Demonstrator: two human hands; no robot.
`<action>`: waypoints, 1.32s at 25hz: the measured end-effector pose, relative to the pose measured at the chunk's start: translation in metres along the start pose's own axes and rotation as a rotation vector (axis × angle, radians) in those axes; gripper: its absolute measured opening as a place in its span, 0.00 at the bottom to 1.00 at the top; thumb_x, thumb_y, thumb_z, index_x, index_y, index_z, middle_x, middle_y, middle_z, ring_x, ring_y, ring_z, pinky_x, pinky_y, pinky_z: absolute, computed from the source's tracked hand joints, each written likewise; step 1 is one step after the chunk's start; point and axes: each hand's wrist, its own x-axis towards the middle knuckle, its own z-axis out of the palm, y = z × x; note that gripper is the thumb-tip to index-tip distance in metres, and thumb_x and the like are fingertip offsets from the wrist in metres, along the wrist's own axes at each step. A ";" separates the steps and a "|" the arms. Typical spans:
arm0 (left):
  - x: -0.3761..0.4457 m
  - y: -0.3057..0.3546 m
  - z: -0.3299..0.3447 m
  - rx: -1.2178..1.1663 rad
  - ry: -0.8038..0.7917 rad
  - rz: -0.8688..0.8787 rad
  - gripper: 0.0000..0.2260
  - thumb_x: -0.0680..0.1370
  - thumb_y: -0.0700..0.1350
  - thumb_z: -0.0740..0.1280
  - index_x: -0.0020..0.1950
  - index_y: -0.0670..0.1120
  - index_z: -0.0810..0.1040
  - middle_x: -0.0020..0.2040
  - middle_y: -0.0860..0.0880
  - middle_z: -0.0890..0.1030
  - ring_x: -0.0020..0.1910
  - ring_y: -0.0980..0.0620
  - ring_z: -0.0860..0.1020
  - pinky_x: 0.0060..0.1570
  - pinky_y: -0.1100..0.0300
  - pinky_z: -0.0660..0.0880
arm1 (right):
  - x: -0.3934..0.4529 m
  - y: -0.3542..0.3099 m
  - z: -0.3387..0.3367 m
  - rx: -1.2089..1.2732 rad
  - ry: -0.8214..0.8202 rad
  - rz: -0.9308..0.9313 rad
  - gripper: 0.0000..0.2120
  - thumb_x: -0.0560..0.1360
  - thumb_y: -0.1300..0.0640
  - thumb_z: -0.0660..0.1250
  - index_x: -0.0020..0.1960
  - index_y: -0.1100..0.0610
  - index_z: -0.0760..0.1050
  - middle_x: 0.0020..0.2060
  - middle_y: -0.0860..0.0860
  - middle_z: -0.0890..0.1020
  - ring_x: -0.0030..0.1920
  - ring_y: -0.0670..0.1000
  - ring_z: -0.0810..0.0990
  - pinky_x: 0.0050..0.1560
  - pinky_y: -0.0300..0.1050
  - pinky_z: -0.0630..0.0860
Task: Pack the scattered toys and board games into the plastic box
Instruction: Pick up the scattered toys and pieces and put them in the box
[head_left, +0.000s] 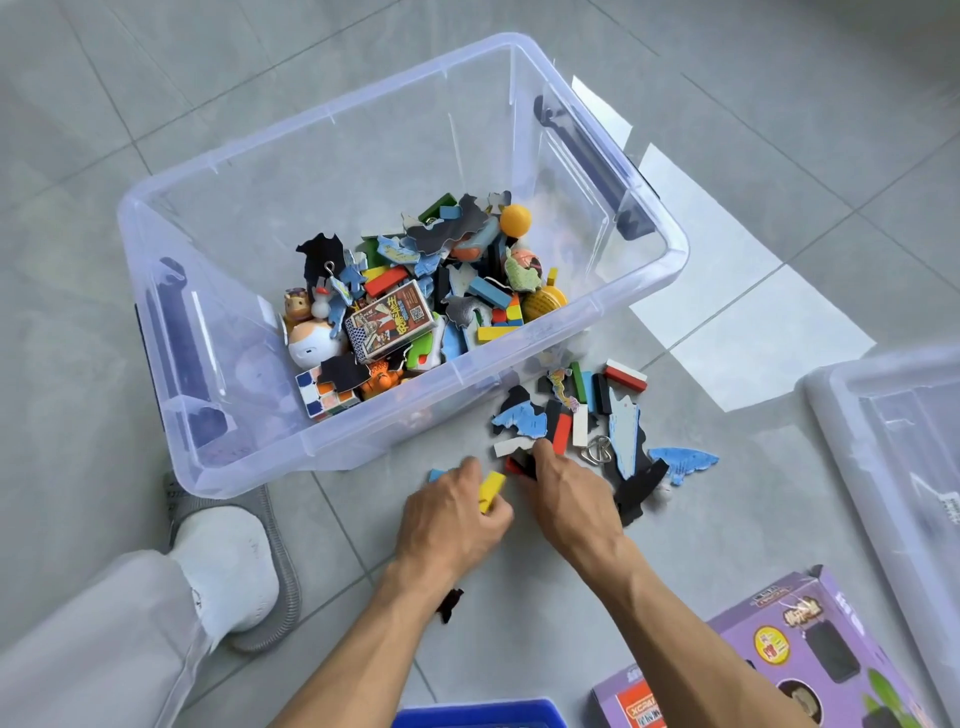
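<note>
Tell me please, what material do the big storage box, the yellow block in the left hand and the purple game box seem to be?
Storage box: clear, glossy plastic; the toys and floor show through its walls.
Yellow block, held by the left hand: probably painted wood or solid plastic; flat faces, even opaque colour.
Purple game box: likely printed cardboard with folded edges.

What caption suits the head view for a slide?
Left hand grips a yellow block; right hand gathers floor pieces beside the clear plastic box.
</note>
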 end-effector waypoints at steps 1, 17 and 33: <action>0.001 -0.009 -0.006 -0.026 0.069 -0.050 0.10 0.75 0.53 0.63 0.46 0.48 0.66 0.44 0.47 0.81 0.44 0.41 0.80 0.38 0.55 0.67 | -0.004 0.000 -0.003 0.040 0.014 -0.005 0.07 0.81 0.52 0.57 0.49 0.53 0.59 0.40 0.55 0.79 0.40 0.63 0.80 0.35 0.51 0.71; 0.005 -0.032 0.015 -0.072 0.010 -0.166 0.11 0.80 0.49 0.61 0.55 0.42 0.68 0.48 0.39 0.82 0.49 0.36 0.79 0.44 0.50 0.72 | 0.015 -0.031 0.004 -0.245 -0.045 0.010 0.06 0.80 0.61 0.54 0.56 0.57 0.66 0.44 0.54 0.83 0.41 0.58 0.83 0.33 0.47 0.67; -0.065 0.044 -0.286 -1.990 -0.006 -0.507 0.35 0.73 0.67 0.62 0.67 0.40 0.71 0.62 0.36 0.75 0.62 0.36 0.74 0.60 0.40 0.70 | -0.057 -0.182 -0.274 1.909 -0.029 0.574 0.32 0.80 0.39 0.58 0.71 0.64 0.66 0.64 0.60 0.73 0.65 0.62 0.75 0.52 0.55 0.77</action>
